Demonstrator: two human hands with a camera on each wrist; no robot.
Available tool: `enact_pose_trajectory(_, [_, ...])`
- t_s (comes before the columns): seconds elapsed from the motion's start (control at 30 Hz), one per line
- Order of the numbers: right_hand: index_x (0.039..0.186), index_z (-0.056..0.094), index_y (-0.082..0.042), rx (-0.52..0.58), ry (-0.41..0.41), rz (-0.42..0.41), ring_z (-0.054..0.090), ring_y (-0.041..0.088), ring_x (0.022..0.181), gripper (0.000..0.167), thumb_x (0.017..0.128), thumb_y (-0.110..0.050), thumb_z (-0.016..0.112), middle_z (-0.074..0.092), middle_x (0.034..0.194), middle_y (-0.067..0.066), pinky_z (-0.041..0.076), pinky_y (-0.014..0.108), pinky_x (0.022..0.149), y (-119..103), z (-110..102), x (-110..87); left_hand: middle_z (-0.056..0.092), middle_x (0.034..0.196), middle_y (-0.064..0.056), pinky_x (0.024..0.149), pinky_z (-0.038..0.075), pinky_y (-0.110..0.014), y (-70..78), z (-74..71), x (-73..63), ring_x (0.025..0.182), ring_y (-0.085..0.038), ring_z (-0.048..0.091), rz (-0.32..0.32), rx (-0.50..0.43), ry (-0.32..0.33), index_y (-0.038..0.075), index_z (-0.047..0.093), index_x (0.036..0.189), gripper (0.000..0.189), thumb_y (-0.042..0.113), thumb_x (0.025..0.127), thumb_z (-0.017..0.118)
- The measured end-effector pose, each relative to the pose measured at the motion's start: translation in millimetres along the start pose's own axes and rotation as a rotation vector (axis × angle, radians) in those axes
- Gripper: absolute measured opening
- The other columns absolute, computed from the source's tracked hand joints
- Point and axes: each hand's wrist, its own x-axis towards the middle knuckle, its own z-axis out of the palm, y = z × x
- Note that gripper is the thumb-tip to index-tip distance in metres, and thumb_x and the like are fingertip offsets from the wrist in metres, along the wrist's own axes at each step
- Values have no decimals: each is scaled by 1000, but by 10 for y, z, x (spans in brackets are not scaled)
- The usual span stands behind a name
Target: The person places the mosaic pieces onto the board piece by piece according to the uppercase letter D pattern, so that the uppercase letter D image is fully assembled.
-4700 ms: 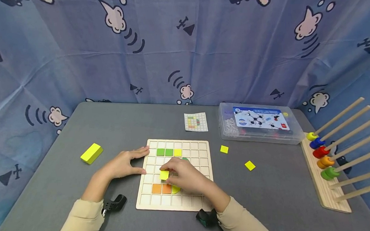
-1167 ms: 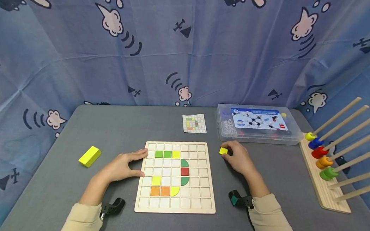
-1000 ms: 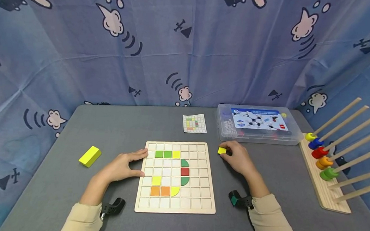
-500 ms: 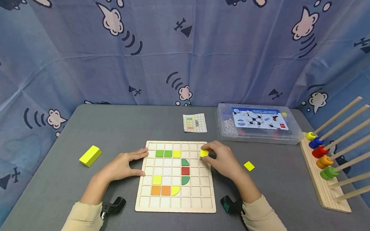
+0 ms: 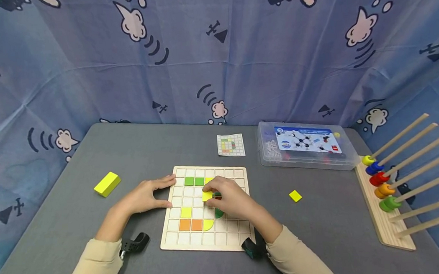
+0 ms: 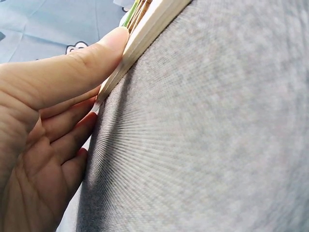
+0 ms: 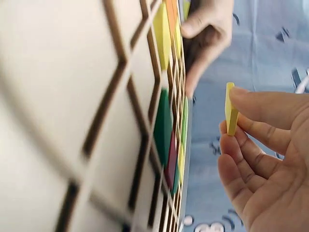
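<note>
Over the middle of the wooden grid board (image 5: 171,239), my right hand (image 5: 234,200) pinches a yellow square tile (image 7: 231,108) between thumb and fingertips. The right wrist view shows that tile held apart from the board's surface. My left hand (image 5: 145,196) rests against the board's left edge, thumb and extended fingers touching it. On the board lie green square tiles (image 5: 189,181), orange square tiles (image 5: 184,225), a yellow square tile (image 5: 186,212) and a yellow quarter-round tile (image 5: 208,225). Dark green and red pieces are partly covered by my right hand.
One yellow tile (image 5: 295,196) lies on the grey table right of the board. A patterned grid card (image 5: 231,145) is behind it, next to a clear plastic box (image 5: 306,144). A yellow block (image 5: 107,184) sits left; a wooden peg rack (image 5: 382,211) stands far right.
A yellow square tile was laid above the orange ones. My right hand then picked another yellow tile off the table and carried it left over the board. My left hand stayed put.
</note>
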Motion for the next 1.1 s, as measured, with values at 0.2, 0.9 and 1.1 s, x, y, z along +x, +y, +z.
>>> enact_pose_trajectory(0.2, [110,68,-10,-27,-87,-8,60,13,97,27,83,-15,73,65,106,0,50,28,85,-136,99,174,38,150,-5,107,35,-52,-2,-6,6,139,-32,33,4,-8,1,10,48,140,77,42,76,76])
enact_pose_trajectory(0.9, [106,70,-8,-169,-208,-42,52,7,80,22,85,-15,71,66,101,1,46,18,73,-209,303,477,39,150,-5,107,36,-52,-3,-3,-4,138,-32,34,16,0,1,9,48,140,77,41,76,76])
enact_pose_trajectory(1.1, [108,70,-9,-174,-213,-50,50,7,79,23,85,-14,71,65,101,1,45,17,71,-196,319,475,38,151,-5,106,36,-52,-11,1,-2,138,-33,34,9,9,3,10,48,140,78,44,76,76])
